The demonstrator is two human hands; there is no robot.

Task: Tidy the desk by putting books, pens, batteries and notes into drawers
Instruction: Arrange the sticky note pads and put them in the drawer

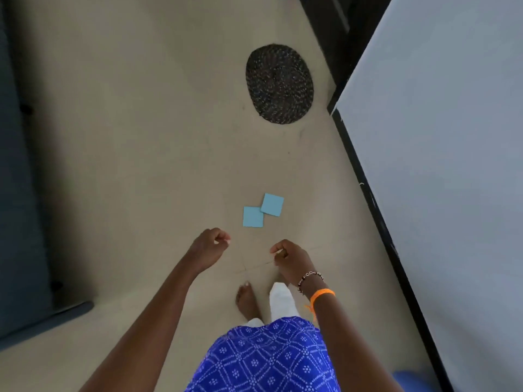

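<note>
While both grips are curled and hold nothing, I see my left hand (pixel 210 244) and right hand (pixel 290 256) hanging above the floor (pixel 141 137), apart from each other. Two blue notes (pixel 261 212) lie on the floor just beyond them, corners overlapping, near my bare foot (pixel 247 302). Farther off sits a dark oval mat (pixel 279 84), beside the pale surface (pixel 441 165) at right.
</note>
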